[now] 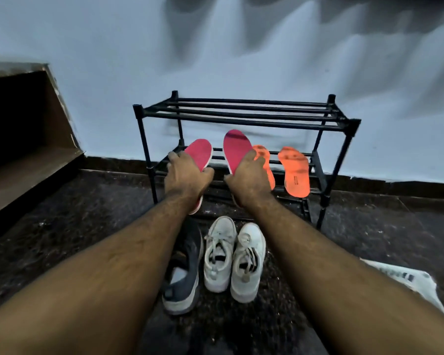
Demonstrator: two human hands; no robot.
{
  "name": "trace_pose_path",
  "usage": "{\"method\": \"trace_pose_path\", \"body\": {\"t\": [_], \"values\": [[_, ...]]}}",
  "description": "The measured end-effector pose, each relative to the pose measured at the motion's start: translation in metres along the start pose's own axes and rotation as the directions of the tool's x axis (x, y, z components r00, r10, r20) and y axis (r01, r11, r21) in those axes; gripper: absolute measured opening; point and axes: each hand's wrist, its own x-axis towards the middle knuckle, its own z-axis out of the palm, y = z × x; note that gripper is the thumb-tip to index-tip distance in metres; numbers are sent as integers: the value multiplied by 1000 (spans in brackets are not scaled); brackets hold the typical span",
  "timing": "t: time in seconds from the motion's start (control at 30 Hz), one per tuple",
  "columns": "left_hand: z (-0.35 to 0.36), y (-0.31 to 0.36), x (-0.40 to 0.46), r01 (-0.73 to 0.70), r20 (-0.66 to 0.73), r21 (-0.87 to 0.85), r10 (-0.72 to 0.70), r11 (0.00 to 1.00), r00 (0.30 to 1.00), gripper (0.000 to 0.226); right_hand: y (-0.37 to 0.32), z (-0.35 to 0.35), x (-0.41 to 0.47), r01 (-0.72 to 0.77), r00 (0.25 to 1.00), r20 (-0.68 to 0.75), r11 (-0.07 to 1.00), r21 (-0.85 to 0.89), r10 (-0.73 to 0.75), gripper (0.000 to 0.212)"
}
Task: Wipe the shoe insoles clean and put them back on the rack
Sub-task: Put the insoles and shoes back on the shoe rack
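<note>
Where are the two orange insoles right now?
Head view, right of centre: both orange insoles lean on the black rack's lower shelf, just right of the right hand.

A black metal shoe rack [244, 116] of thin bars stands on the dark speckled stone floor [100, 201], close against the pale blue wall. Its top tier of parallel rods carries nothing visible. On the lower tier two orange foam insoles [294, 171] lie side by side towards the right end, toes to the wall. Two pink-red insoles [235, 149] sit over the left half of that tier; whether they rest on the bars is hard to tell. Directly on the floor in front of the rack lie a pair of white lace-up sneakers [232, 257], a dark grey sneaker [183, 272] just left of them, and a sheet of newspaper [405, 280] at the right.
</note>
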Motion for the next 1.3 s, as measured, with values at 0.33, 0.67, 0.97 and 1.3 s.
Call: {"method": "trace_pose_path", "body": {"t": [0.33,0.67,0.97,1.3], "values": [[72,-7,118,-124,69,132,115,984,991,67,-6,90,109,11,999,-35,992,-128,-16,67],[141,-15,161,-112,232,165,72,980,970,70,12,142,156,-16,1000,-13,974,-227,14,65],[125,-20,133,-55,97,296,27,954,995,62,19,118,115,59,997,-37,958,-279,-72,69],[51,-22,0,23,139,218,-55,976,989,51,5,58,-5,29,1000,18,947,-320,-24,55]]}}
